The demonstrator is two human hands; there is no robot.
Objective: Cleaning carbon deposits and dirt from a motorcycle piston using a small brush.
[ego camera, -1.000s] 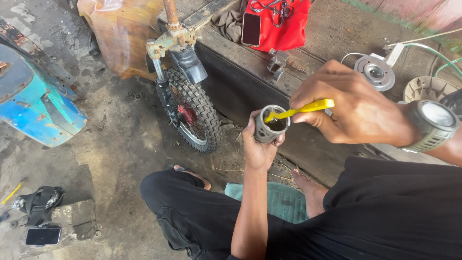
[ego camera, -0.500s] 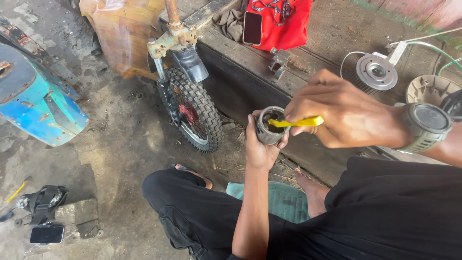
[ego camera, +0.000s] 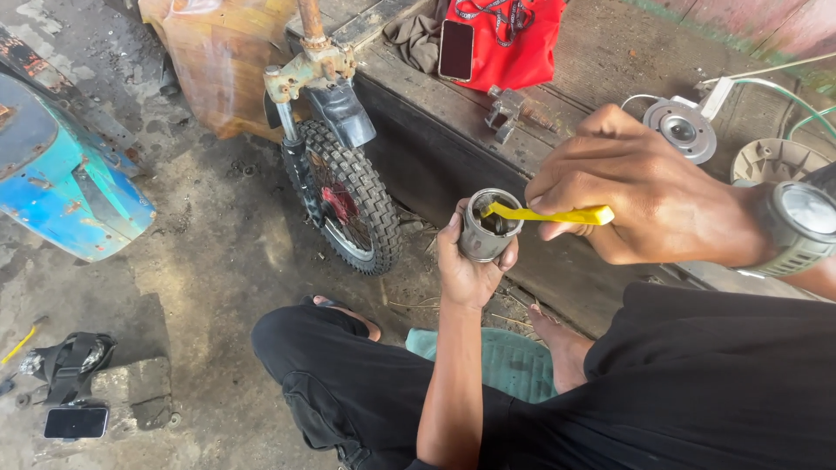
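Observation:
My left hand (ego camera: 466, 265) grips a grey metal cylinder (ego camera: 482, 237), a hollow piston-like part, held upright at chest height. My right hand (ego camera: 649, 191) holds a thin yellow plastic tool (ego camera: 557, 215) whose tip reaches into the open top of the cylinder. A large grey wristwatch (ego camera: 797, 228) sits on my right wrist. I sit low with my legs in black trousers (ego camera: 348, 383) and bare feet below the hands.
A small knobby motorcycle wheel (ego camera: 348, 196) on a rusty fork stands just left of the hands. A wooden bench (ego camera: 557, 96) behind holds a red bag (ego camera: 514, 43), a phone (ego camera: 455, 50) and round metal parts (ego camera: 679, 129). A blue fairing (ego camera: 61, 174) lies far left. A second phone (ego camera: 76, 422) rests on the ground.
The yellow tool's tip has stayed in the cylinder while my right hand shifted slightly, working it inside. The view has drifted a little.

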